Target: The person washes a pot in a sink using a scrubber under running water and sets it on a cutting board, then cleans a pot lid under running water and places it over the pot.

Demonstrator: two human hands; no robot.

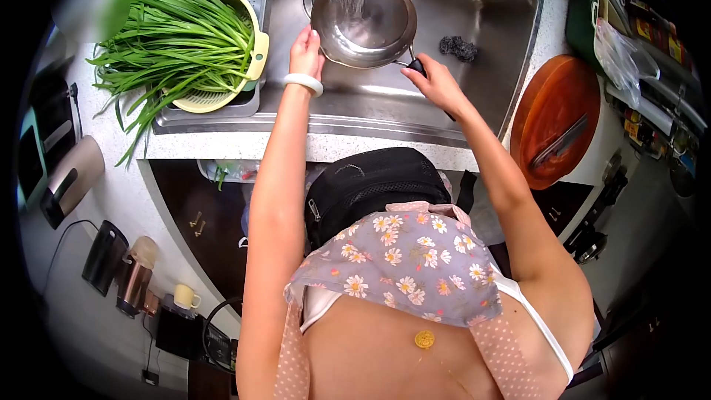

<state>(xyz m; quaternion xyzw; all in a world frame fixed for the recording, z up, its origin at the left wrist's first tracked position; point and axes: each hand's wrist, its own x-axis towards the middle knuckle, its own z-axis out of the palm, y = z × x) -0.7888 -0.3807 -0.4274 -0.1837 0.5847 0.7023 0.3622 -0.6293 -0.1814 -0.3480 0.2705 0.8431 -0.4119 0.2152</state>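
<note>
Water streams down into a metal pan (378, 26) over the steel sink (481, 15). My right hand (437, 83) is closed round the pan's black handle at its lower right. At the pan's left rim is my left hand (306, 53), with a white bangle on the wrist; its fingers grip the edge and their tips are partly hidden under the pan. A dark scouring pad (458, 48) lies in the sink, right of the pan.
Left of the sink, long green stalks (178, 44) fill a yellow colander (261, 55). A round wooden board (544, 111) with a knife (563, 141) on it is at the right. Kettles, a cup (185, 296) and cords line the left counter.
</note>
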